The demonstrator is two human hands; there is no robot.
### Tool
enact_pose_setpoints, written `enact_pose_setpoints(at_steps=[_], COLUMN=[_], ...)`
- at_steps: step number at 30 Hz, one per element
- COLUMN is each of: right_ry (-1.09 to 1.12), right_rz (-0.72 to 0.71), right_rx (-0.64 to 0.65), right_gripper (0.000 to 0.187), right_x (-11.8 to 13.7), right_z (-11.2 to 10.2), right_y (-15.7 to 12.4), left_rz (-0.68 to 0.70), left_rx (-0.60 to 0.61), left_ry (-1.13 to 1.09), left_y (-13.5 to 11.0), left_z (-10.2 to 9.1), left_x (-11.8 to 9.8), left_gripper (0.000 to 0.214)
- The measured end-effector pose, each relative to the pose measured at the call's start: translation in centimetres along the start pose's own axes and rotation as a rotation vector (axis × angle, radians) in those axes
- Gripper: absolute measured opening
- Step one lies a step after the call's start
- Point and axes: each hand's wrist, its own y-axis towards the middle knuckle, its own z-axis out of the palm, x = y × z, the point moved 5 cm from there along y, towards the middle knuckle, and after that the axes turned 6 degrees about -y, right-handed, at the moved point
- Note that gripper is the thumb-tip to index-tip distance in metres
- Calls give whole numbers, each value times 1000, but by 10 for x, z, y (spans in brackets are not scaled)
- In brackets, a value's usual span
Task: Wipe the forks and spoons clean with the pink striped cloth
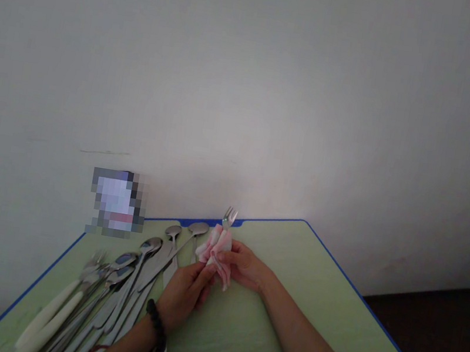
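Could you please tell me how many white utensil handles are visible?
2: the outer handle along the left edge of the cutlery pile, and the inner handle just right of it. Others may be hidden.

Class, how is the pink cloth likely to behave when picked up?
The pink cloth would probably be floppy, as it bunches in folds between the left hand and right hand. Its thin-looking edges suggest it is light.

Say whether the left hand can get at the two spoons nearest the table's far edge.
Probably yes: the spoons lie just beyond the left hand, and their bowls look uncovered. It would likely have to let go of the pink cloth around the fork first.
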Motion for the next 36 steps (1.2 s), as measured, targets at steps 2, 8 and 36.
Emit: enact_pose_setpoints(at_steps=[2,8,36], right_ry=[7,119,-33], right_rz=[-7,-56,-358], right_rx=[-28,-247,-594], right_gripper=[28,27,28], right_x=[-1,-2,-4], right_z=[-1,-12,-32], right_y=[1,10,15], left_rz=[10,27,43], left_rx=[6,19,-3], left_ry=[8,48,56], left_y=[-1,-4,-3], left_z=[0,2,5], left_x=[-2,-10,-14], left_gripper=[47,43,30])
